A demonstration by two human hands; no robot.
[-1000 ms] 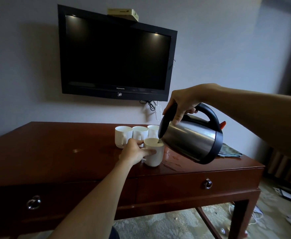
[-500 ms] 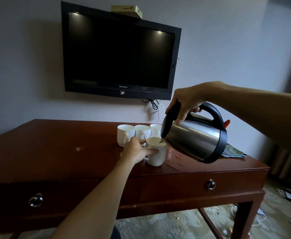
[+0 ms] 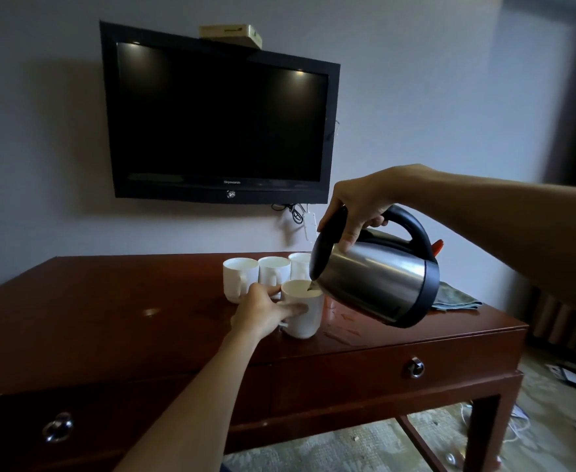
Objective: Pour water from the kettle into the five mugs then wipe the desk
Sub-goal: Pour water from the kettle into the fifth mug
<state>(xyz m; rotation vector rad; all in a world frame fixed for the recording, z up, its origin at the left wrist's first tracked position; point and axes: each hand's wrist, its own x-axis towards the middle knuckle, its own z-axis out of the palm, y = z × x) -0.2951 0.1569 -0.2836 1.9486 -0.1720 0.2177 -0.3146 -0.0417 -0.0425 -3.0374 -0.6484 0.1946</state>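
- Your left hand (image 3: pixel 262 313) reaches in from 7 o'clock and wraps the near side of the front mug (image 3: pixel 303 313); fingers curl round its wall, thumb up by the rim. Grip: grasping the mug.
- Front mug: white, upright on the desk (image 3: pixel 109 318), just in front of the back row. Handle side is hidden behind your hand.
- Your right hand (image 3: pixel 360 207) enters from 3 o'clock and is clenched over the top of the black handle of the kettle (image 3: pixel 378 284), index finger lying down the front of the handle.
- Kettle: steel body, black base and lid, held in the air and tilted towards 9 o'clock. Spout sits over the front mug's rim at its 3 o'clock edge. The stream itself is too dim to make out.
- A red tab shows at the kettle's rear, by the handle foot.
- Wet sheen on the desk top just at 3 o'clock of the front mug, under the kettle.
- Back row: three white mugs (image 3: pixel 240 279) side by side, upright, at 12 o'clock of the front mug; the rightmost is partly hidden by the kettle. A fifth mug cannot be seen.
- Folded grey-green cloth (image 3: pixel 455 298) lies on the desk at 3 o'clock, behind the kettle.
- Two ring pulls on the drawer fronts below.
- Wall beyond: dark television (image 3: pixel 218 114), a small box (image 3: pixel 232 35) on its top edge.
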